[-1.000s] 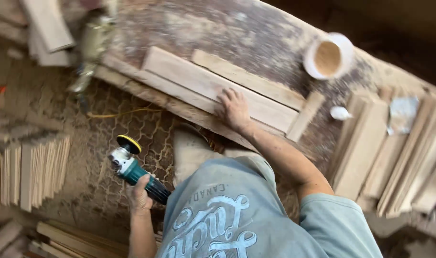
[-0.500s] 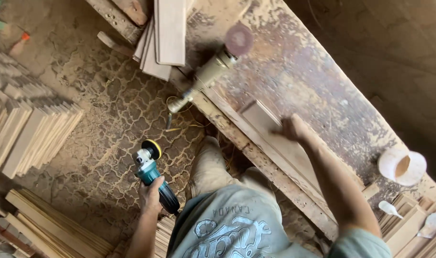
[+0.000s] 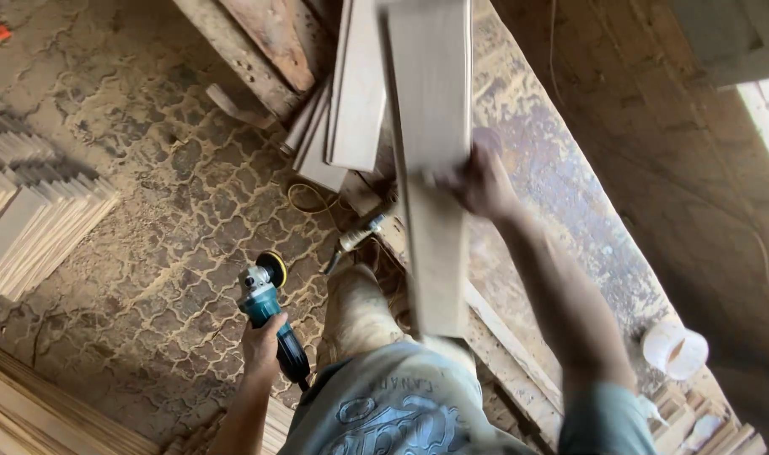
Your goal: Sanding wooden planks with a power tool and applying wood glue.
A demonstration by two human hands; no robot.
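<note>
My left hand (image 3: 264, 341) grips a teal and black angle grinder (image 3: 268, 308) with a yellow-rimmed pad, held low over the floor beside my leg. My right hand (image 3: 483, 183) holds a long pale wooden board (image 3: 431, 160), lifted off the dusty workbench (image 3: 561, 202) and blurred by motion. The board runs from the top of the view down to my waist. A second, cream-coloured sander (image 3: 359, 236) lies partly hidden under the board at the bench's near edge.
More pale boards (image 3: 351, 93) lie stacked at the bench's far end. Stacks of thin wood strips (image 3: 26, 219) stand on the patterned, sawdust-covered floor (image 3: 165, 168) at left. A white cup (image 3: 675, 350) sits on the bench at right, beside other boards (image 3: 696, 421).
My right hand has taken a board off the bench and raised it in front of me. The view has swung left along the bench. My left hand keeps the grinder low.
</note>
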